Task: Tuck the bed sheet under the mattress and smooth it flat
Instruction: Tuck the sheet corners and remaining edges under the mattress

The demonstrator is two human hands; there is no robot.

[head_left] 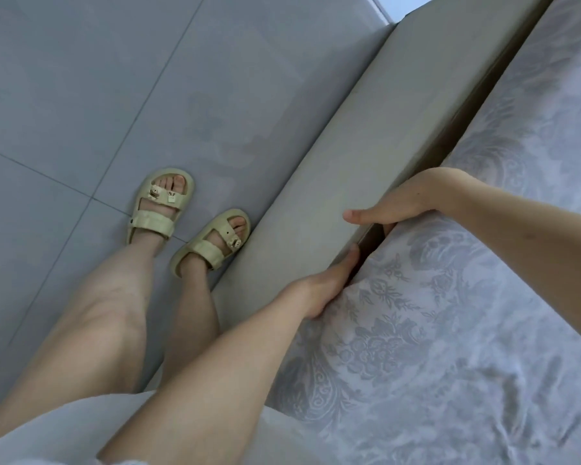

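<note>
left of the bed frame, two feet in cream sandals stand on the grey tile floor. the left hand pushes its fingers into the gap beside the frame; their grip is hidden. the right hand does too, thumb resting on the frame. the flowered bed sheet covers the mattress right of the frame.

Narrow dark gap between bed frame and sheeted mattress, open farther up. Lower part blocked by left hand and right hand, fingers pushed inside.
</note>
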